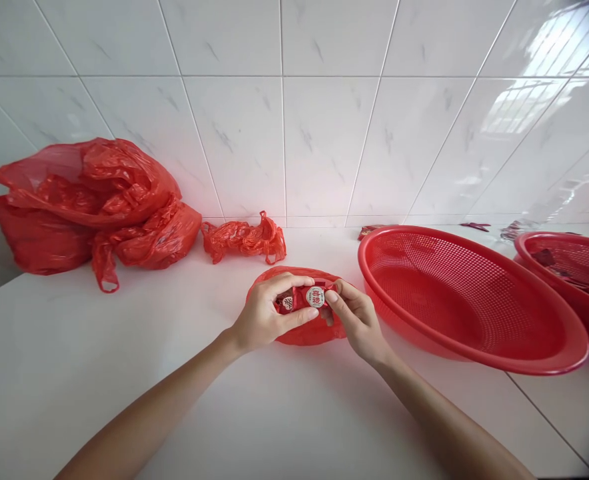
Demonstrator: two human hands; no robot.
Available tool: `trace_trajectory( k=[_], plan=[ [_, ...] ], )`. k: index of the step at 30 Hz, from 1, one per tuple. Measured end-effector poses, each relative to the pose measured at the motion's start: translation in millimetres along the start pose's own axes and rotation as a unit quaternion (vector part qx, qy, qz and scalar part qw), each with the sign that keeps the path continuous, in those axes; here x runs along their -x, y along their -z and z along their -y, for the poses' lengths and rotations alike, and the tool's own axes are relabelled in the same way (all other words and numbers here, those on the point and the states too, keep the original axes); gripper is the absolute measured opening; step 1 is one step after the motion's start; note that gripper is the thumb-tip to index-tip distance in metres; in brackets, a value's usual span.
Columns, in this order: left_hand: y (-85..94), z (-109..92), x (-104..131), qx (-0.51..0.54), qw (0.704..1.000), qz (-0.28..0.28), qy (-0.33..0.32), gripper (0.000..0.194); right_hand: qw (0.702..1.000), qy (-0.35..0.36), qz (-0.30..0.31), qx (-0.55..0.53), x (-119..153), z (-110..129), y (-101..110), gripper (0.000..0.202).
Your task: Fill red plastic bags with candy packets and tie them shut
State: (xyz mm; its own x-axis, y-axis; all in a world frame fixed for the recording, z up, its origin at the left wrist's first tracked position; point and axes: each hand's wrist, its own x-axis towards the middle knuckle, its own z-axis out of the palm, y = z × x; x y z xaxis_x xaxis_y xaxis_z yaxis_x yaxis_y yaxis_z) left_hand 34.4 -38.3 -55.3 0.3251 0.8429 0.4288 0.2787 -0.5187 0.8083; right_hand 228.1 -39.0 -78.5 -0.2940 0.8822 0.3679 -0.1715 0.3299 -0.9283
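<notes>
A small red packet with a round white label lies between my two hands. My left hand grips its left part, thumb below and fingers above. At the packet's right end, the thumb and fingers of my right hand pinch the edge. Beneath both hands a red plastic bag is spread on the white table. Some dark shapes show under the packet near my right fingers, too small to make out.
A large red perforated basket stands to the right, with a second red basket holding packets beyond it. Bulging red bags sit at the back left, beside a crumpled red bag. A white tiled wall rises behind.
</notes>
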Motion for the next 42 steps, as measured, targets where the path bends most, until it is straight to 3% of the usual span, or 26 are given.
trace_trajectory(
  k=[6, 12, 18, 21, 29, 37, 42],
  plan=[
    [-4.9, 1.4, 1.6, -0.062, 0.992, -0.046, -0.100, 0.028, 1.000, -0.008, 0.008, 0.011, 0.4, 0.8, 0.8, 0.034],
    [-7.6, -1.4, 2.3, -0.082, 0.982, -0.064, -0.156, 0.024, 1.000, -0.012, 0.008, 0.010, 1.3, 3.4, -0.1, 0.036],
    [-8.3, -4.1, 4.4, -0.109, 0.984, -0.037, -0.139, 0.032, 1.000, -0.020, 0.015, 0.005, 3.5, -0.1, -0.3, 0.034],
    [-8.8, -4.1, 5.3, -0.108, 0.984, -0.024, -0.141, 0.027, 1.000, -0.019, 0.021, 0.004, 4.7, -2.8, -1.4, 0.034],
    [-10.4, -6.5, 6.1, -0.147, 0.971, -0.028, -0.187, 0.020, 0.998, 0.013, 0.017, 0.056, 9.8, -3.4, -2.7, 0.035],
    [-9.4, -5.9, 5.0, -0.144, 0.961, -0.043, -0.234, 0.019, 0.999, 0.013, 0.028, 0.032, 10.2, -2.2, -3.2, 0.032],
    [-6.7, -6.4, 3.9, -0.064, 0.983, -0.040, -0.167, 0.027, 0.999, -0.008, 0.025, -0.031, 10.3, 1.0, -3.1, 0.030]
  ],
)
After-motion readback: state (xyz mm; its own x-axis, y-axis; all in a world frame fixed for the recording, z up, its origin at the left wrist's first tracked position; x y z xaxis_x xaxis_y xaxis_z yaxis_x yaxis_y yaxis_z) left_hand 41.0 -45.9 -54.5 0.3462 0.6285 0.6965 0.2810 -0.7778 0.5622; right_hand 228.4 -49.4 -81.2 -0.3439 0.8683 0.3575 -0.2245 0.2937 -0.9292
